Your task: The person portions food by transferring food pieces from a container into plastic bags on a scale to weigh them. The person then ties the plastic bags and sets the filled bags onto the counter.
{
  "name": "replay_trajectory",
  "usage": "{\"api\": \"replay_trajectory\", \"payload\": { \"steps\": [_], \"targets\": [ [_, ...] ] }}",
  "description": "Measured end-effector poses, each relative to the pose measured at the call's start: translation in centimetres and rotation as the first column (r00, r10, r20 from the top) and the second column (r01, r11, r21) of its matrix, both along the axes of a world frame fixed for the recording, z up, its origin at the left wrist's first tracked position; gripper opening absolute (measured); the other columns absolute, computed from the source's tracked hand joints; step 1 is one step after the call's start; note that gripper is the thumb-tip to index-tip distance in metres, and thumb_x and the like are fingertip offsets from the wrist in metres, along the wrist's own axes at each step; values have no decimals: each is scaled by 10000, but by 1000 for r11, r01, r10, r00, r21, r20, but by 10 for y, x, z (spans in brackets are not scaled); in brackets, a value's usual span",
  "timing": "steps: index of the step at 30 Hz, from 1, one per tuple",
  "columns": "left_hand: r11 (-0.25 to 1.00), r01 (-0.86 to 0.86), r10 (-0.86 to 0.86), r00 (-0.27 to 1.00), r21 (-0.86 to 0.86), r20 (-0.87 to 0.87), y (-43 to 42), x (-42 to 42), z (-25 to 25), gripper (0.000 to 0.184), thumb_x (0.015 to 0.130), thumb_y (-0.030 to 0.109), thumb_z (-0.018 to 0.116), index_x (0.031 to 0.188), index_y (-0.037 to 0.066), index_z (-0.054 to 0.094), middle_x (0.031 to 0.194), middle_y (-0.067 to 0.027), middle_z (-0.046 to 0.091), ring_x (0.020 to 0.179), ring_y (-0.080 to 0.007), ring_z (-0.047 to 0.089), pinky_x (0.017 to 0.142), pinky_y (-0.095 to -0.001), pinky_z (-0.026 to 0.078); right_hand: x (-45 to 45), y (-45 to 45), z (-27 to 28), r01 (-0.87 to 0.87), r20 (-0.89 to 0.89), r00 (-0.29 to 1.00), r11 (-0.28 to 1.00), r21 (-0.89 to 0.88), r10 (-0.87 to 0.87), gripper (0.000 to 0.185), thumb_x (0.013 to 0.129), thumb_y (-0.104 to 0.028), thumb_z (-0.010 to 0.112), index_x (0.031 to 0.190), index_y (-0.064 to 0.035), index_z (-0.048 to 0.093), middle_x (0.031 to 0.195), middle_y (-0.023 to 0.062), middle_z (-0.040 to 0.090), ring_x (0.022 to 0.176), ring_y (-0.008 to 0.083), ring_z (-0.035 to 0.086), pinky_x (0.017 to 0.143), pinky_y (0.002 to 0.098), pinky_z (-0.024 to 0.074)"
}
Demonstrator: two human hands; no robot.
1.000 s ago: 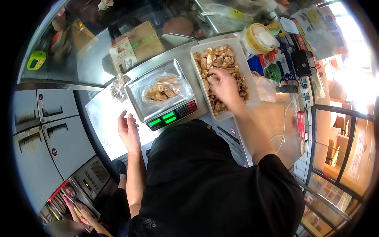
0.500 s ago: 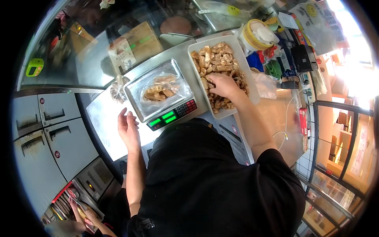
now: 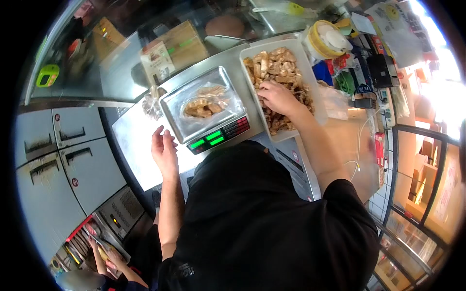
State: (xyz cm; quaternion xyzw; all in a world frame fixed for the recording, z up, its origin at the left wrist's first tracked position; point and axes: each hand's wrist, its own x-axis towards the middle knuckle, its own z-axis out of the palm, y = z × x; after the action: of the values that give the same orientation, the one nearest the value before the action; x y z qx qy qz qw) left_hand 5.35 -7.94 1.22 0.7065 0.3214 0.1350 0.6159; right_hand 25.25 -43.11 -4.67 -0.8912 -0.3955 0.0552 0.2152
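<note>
My right hand (image 3: 280, 98) is in a white plastic bin (image 3: 320, 109) heaped with chopped brown food pieces (image 3: 279, 65). Its fingers are curled down among the pieces, and whatever they grip is hidden beneath them. My left hand (image 3: 165, 151) hovers by the left front corner of a digital scale (image 3: 218, 136), fingers loosely apart and holding nothing. On the scale's metal tray (image 3: 182, 131) lies a clear plastic bag (image 3: 206, 102) with some of the same brown pieces inside. Green displays glow on the scale's front.
A bunched plastic bag (image 3: 153, 103) lies left of the scale. Behind glass stands a cardboard box (image 3: 182, 46). A yellow-rimmed tub (image 3: 327, 41) and packets crowd the right back. At lower left, another person's hands (image 3: 109, 257) work near grey cabinets (image 3: 94, 174).
The view has shifted slightly, so the counter sits further right in it. My right hand stays in the bin with its fingers curled among the pieces; my left hand remains beside the scale.
</note>
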Motion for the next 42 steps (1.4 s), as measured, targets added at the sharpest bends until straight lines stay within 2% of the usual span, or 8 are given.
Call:
{"api": "replay_trajectory", "payload": {
  "steps": [7, 18, 21, 25, 26, 30, 36, 42],
  "targets": [
    [999, 0, 0, 1000, -40, 8, 4, -3, -3, 343, 1029, 206, 611, 1303, 1, 591, 824, -22, 601, 660, -64, 544, 551, -210, 442, 2, -4, -4, -75, -12, 997, 995, -65, 74, 239, 772, -24, 655, 998, -85, 705, 1059, 81, 652, 1056, 316, 617, 884, 423, 534],
    [998, -13, 14, 1000, -56, 21, 9, -7, -10, 341, 1032, 213, 606, 1299, 1, 590, 818, -23, 604, 660, -71, 543, 556, -215, 449, -7, -2, -18, 237, -38, 971, 970, 45, -236, 257, 897, -48, 623, 1146, -65, 686, 972, 156, 661, 975, 360, 652, 844, 426, 541],
    [999, -31, 32, 999, -21, 3, 4, -4, -1, 323, 1031, 189, 591, 1280, -15, 586, 793, -19, 593, 634, -64, 512, 553, -216, 435, -7, -6, -21, 384, -81, 923, 896, 223, -375, 266, 934, -79, 623, 1195, -58, 674, 958, 170, 700, 909, 390, 670, 822, 415, 553],
    [997, -39, 40, 999, -63, 9, 10, -6, -7, 322, 1029, 203, 609, 1283, 5, 590, 811, -22, 606, 650, -67, 532, 540, -214, 435, -1, -21, 0, 701, -553, 650, 693, 170, -521, 288, 993, -92, 574, 1267, -36, 647, 850, 130, 723, 822, 198, 715, 747, 312, 559],
    [997, -33, 34, 999, -63, 11, 11, -6, -7, 319, 1025, 198, 610, 1280, 6, 589, 807, -23, 609, 649, -67, 533, 540, -212, 433, 5, -34, -19, 718, -624, 623, 661, 219, -472, 309, 1009, -108, 566, 1298, -13, 621, 842, 83, 704, 782, 110, 671, 722, 268, 543],
    [996, -52, 53, 999, -71, 12, 9, -3, -9, 316, 1022, 167, 602, 1275, -21, 587, 779, -18, 588, 617, -65, 505, 524, -214, 406, 5, -49, -10, 826, -804, 431, 539, 168, -410, 354, 1008, -150, 604, 1326, 5, 596, 922, 43, 674, 746, 99, 596, 642, 246, 494],
    [996, -48, 49, 999, -73, 16, 7, 1, -5, 315, 1022, 170, 606, 1274, -18, 591, 770, -16, 586, 614, -65, 505, 526, -217, 409, -13, -31, 31, 893, -901, 365, 360, 269, -233, 295, 1024, -150, 584, 1294, -33, 608, 933, 37, 662, 779, 94, 581, 680, 243, 475],
    [996, -23, 24, 1000, -86, 13, 5, 2, -2, 309, 1030, 165, 596, 1289, -3, 587, 812, -15, 599, 644, -60, 520, 539, -208, 426, -49, 33, 85, 706, -804, 589, 534, 465, -78, 180, 1004, -40, 589, 1177, 3, 608, 984, 80, 679, 851, 133, 662, 738, 272, 553]
  ]
}}
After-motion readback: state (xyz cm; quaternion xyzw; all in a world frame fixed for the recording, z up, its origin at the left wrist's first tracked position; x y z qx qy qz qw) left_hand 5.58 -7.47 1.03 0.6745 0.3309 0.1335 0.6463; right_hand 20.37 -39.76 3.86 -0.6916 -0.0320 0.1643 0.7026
